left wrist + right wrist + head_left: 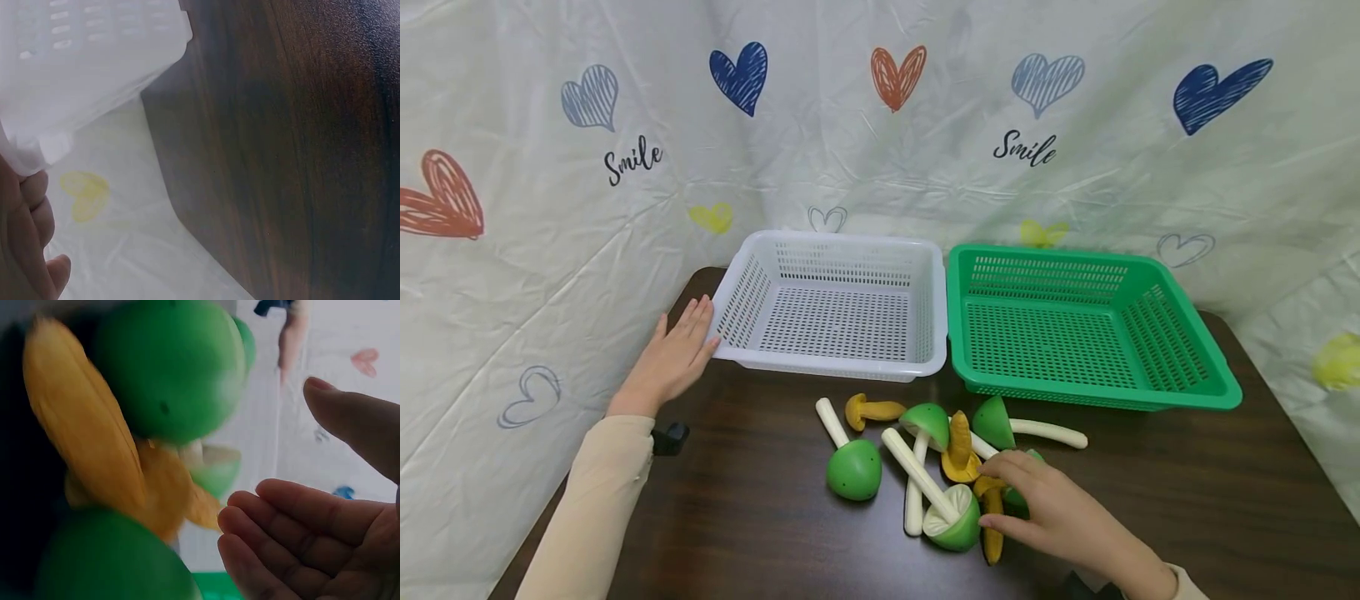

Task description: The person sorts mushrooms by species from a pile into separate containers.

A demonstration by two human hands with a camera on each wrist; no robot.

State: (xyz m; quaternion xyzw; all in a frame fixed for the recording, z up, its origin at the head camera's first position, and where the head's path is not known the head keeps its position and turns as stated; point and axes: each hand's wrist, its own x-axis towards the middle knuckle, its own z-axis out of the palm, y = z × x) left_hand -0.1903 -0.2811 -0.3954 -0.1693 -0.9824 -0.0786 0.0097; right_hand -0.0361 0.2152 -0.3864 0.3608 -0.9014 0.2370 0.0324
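In the head view my left hand point(673, 354) rests with straight fingers against the left rim of a white basket point(838, 367). The left wrist view shows its fingers point(39, 206) at the rim of that basket point(94, 81). My right hand point(1060, 512) hovers over a pile of toy mushrooms, thumb and fingers apart. Nearest to it lie a yellow mushroom point(992, 533) and a green-capped mushroom point(957, 533) with a white stem. In the right wrist view a gap separates the right hand point(312, 544) from the yellow mushroom point(87, 419). Its palm holds nothing.
A green basket point(1093, 396) stands right of the white one, at the table's back. Several more mushrooms lie in front, among them a green-capped one point(854, 471) at left and a small yellow one point(876, 410). Behind the dark table point(745, 517) hangs a heart-printed curtain point(835, 158).
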